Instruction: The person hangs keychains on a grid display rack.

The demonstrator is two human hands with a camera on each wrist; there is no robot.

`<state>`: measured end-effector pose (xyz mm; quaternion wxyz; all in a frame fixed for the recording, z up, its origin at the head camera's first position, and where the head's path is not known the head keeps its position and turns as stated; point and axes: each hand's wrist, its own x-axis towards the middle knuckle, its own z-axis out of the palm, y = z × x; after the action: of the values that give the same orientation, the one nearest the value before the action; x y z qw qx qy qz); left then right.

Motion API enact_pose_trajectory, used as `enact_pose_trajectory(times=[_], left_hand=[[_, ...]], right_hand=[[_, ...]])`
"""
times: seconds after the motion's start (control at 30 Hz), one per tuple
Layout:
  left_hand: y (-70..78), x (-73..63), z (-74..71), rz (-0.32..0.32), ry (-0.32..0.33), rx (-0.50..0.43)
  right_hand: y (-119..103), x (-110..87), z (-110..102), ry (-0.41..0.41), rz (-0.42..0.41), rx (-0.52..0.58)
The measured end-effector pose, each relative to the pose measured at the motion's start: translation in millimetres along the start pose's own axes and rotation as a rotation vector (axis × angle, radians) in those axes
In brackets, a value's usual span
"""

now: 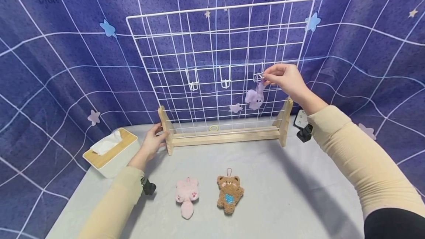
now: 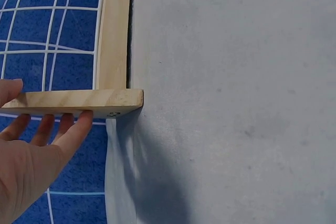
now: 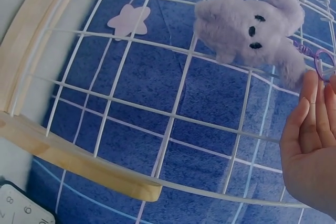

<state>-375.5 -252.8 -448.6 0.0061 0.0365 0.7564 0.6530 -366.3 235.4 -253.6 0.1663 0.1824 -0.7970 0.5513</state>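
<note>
And here we are at the rack (image 1: 225,137), where our right hand (image 1: 288,78) is up at the right part of its wire grid, thumb and fingertips closed in a small pinch on the purple ring (image 3: 318,65). Below that grip hangs the purple plush (image 1: 255,99), in front of the rack's right half! The ring is right at the right-hand hook (image 1: 258,73), though we can't tell whether it's over it. Down at the rack's left end, our left hand (image 1: 154,143) has the wooden upright (image 1: 167,132), thumb on one side, fingers on the other, its grip only as wide as the board. Two more hooks sit on the rack, left of the plush. On the table (image 1: 272,202) in front of the rack lie the pink plush (image 1: 187,196) and the brown bear (image 1: 229,191), with the tissue box (image 1: 109,150) left of the rack.
</note>
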Motion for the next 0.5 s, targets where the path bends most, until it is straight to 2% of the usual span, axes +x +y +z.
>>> enact_pose_trajectory(times=[0.5], left_hand=[[-0.4, 0.9, -0.5, 0.002, 0.005, 0.012]], right_hand=[[6.0, -13.7, -7.7, 0.005, 0.035, 0.004]])
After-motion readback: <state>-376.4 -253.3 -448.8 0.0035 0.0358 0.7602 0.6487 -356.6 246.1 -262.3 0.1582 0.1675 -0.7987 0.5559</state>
